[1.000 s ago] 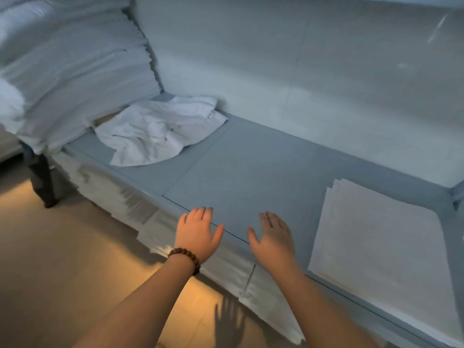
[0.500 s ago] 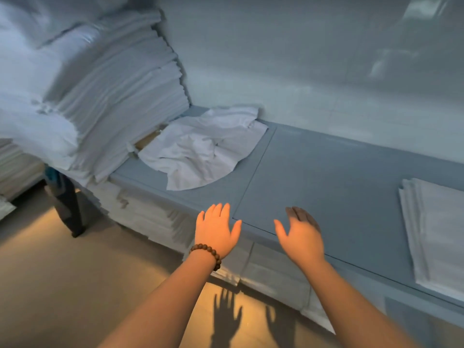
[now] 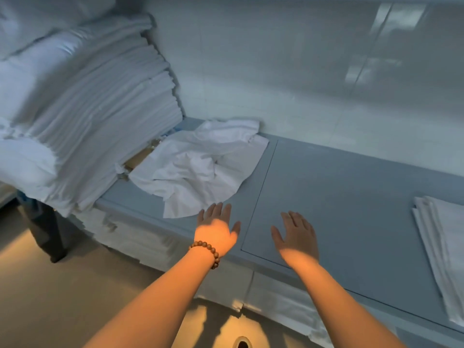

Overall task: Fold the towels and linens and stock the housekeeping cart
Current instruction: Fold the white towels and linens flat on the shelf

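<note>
A crumpled white linen [image 3: 200, 164] lies unfolded on the grey table top [image 3: 339, 197], towards its left end. My left hand [image 3: 217, 228], with a bead bracelet at the wrist, hovers flat with straight fingers just short of the linen's near edge. My right hand [image 3: 296, 236] is stretched out beside it over the bare table, fingers straight, holding nothing. A small stack of folded white linens [image 3: 444, 244] lies at the right edge of the table.
A tall leaning pile of folded white linens [image 3: 95, 116] fills the left side, next to the crumpled piece. More white linens [image 3: 140, 237] are stacked under the table. A pale wall [image 3: 301, 71] runs behind. Bare floor [image 3: 62, 297] lies at lower left.
The view has swung left, so the folded stack slid to the right edge. Both hands have moved forward and left, closer to the crumpled linen.
</note>
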A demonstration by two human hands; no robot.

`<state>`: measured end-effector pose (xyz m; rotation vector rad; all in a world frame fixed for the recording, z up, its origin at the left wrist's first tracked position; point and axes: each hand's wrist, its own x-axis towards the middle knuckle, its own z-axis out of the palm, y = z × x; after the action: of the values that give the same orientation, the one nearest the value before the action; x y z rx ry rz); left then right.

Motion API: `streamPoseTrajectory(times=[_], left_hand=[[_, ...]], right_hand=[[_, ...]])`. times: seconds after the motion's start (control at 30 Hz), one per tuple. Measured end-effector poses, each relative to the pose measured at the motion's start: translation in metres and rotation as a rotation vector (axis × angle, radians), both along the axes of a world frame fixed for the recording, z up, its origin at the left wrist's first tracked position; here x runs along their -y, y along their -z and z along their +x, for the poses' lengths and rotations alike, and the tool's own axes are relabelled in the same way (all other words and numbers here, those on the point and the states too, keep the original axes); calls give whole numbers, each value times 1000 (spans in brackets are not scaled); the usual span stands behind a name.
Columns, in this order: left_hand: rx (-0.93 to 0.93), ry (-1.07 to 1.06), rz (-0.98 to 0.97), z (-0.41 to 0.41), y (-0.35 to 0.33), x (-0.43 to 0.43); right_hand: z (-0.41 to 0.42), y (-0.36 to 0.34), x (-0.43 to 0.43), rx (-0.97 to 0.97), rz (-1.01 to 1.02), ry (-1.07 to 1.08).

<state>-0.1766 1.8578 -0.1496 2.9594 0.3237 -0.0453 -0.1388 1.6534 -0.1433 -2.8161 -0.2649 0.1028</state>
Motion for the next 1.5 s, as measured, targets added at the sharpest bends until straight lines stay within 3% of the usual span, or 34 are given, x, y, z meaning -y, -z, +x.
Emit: streamPoseTrajectory(times=[0.53, 0.97, 1.2, 1.5], left_hand=[[2, -126, -22, 47, 27, -153], [-104, 10, -75, 87, 73, -291], [-216, 96, -124, 123, 104, -301], [-252, 203, -71, 117, 115, -268]], right_hand=[[58, 28, -110, 56, -128, -142], [73, 77, -278, -107, -160, -91], [114, 100, -319, -259, -216, -101], [109, 107, -279, -313, -271, -113]])
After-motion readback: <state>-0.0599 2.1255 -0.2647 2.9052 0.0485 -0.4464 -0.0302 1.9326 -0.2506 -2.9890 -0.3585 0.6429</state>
